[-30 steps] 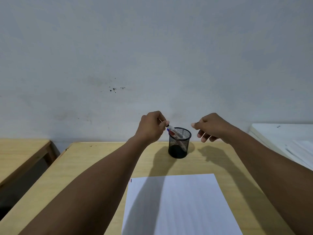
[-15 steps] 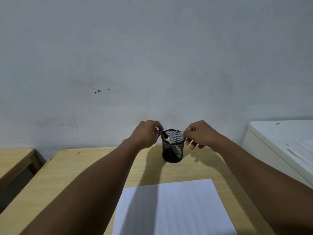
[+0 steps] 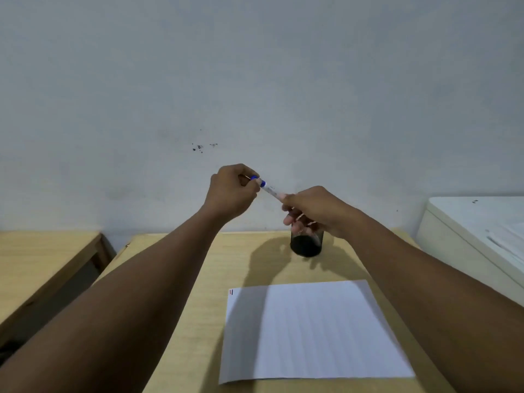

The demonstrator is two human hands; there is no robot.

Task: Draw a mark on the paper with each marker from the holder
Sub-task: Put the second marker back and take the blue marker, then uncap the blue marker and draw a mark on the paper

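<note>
A white marker with a blue cap [image 3: 268, 188] hangs in the air above the desk, held at both ends. My left hand [image 3: 231, 191] pinches the blue cap end. My right hand [image 3: 314, 212] grips the white barrel, and a second thin white object shows among its fingers; I cannot tell what it is. Right below my right hand stands the black mesh holder [image 3: 306, 245], its top hidden by the hand. A white sheet of paper [image 3: 312, 330] lies nearer to me, with small red and dark marks [image 3: 231, 292] at its far left corner.
The paper and holder rest on a light wooden desk [image 3: 198, 279] against a grey wall. Another wooden desk [image 3: 37, 259] stands to the left across a gap. A white cabinet-like unit [image 3: 467, 231] with papers on it sits at the right.
The marker has come up out of the holder. My right hand moved from the holder's rim onto the marker's barrel, and both hands rose above the holder.
</note>
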